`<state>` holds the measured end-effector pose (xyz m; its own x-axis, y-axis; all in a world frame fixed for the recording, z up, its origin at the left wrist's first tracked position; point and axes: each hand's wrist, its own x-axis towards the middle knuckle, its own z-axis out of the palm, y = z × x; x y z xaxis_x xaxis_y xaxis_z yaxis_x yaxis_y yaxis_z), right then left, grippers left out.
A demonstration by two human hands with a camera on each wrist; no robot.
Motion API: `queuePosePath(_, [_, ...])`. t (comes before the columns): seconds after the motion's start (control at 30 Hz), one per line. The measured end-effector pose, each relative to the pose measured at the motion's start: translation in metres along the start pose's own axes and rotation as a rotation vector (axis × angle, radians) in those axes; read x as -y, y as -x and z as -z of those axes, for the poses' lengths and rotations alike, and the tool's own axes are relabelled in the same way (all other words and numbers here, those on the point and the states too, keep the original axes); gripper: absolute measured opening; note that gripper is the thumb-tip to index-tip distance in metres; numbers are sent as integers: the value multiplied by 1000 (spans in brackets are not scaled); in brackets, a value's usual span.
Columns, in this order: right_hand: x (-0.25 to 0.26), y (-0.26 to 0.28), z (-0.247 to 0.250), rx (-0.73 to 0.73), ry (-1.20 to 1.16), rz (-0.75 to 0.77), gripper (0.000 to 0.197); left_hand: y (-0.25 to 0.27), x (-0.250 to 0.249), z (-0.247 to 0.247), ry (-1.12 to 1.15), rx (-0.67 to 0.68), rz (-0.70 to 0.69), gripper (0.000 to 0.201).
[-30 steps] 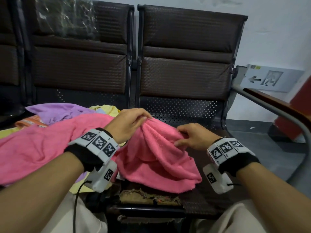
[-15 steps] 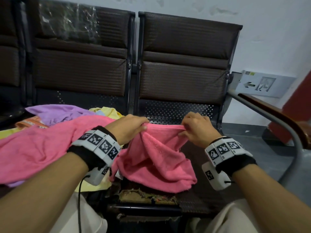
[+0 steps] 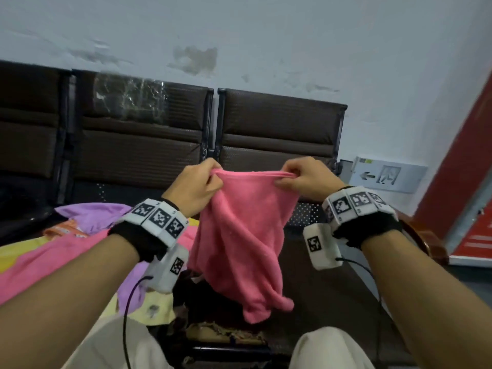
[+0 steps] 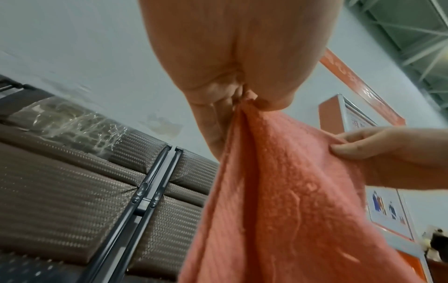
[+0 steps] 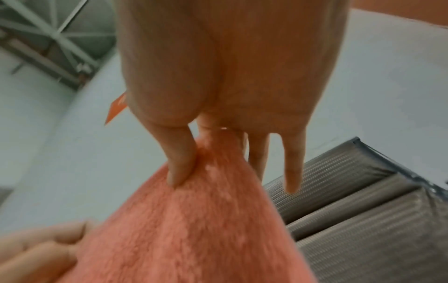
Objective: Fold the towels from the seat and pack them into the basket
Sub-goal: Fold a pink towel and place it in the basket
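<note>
Above the right-hand seat [image 3: 314, 262], the pink towel [image 3: 239, 235] hangs in the air, held up by its top edge. The left hand [image 3: 195, 189] pinches one end of that edge between thumb and curled fingers; the right hand [image 3: 306, 179] pinches the other end the same way, thumb [image 5: 179, 162] pressed into the pile. The edge between the two hands is pulled nearly taut, so the cloth drops under its own weight; this hold appears intended to open the bunched fabric for folding. The lower part is twisted and creased, with its bottom tip near the front of the seat. To the left, further towels lie heaped on the next seat: a larger pink one [image 3: 40, 262], a purple one [image 3: 93, 211] and a yellow one [image 3: 16, 251]. No basket is in view.
</note>
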<state>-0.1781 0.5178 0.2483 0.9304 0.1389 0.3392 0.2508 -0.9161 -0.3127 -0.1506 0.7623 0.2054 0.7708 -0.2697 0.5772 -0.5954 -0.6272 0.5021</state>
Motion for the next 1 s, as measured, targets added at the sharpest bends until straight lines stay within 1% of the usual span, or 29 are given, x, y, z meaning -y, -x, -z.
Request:
queuePosePath(0.07, [-1,-3,5,-102,-194,-21,22,-8,1,6,22,0,19,15])
queuePosePath(0.1, [-3,-5,4,-140,-250,-39,25,-12,2,7,13,10,26,15])
queuePosePath(0.17, [-9,-10,-2,-201,-303,-65,21,-24,5,3,-10,36,41,17])
queuePosePath(0.23, [-17,-18,-8,-212,-324,-78,13,-38,5,-6,-14,66,69,21])
queuePosePath(0.3, [-23,-28,-11,-188,-308,-87,14,-52,5,-15,-7,72,89,24])
queuePosePath(0.37, [-27,-37,-8,-201,-313,-99,14,-65,3,-21,5,53,74,25])
queuePosePath(0.47, [-29,-38,-4,-297,-363,-90,12,-71,0,-26,89,-21,33,24])
queuePosePath(0.53, [-29,-25,-6,-355,-365,-49,12,-64,-3,-27,168,-71,13,23])
queuePosePath(0.6, [-27,-3,-15,-364,-421,-27,13,-46,-5,-31,241,-91,3,23])
queuePosePath(0.7, [-29,42,-42,-322,-530,-46,21,-2,-5,-42,308,-49,16,25])
queuePosePath(0.8, [-36,90,-71,-227,-534,-104,20,51,2,-59,325,65,37,26])
queuePosePath(0.9, [-46,132,-99,-34,-487,-176,20,101,14,-77,304,279,106,23])
queuePosePath(0.93, [-49,142,-108,34,-466,-193,18,115,19,-84,294,354,131,22])
queuePosePath(1.0, [-55,156,-123,125,-432,-221,11,134,28,-96,275,473,165,21])
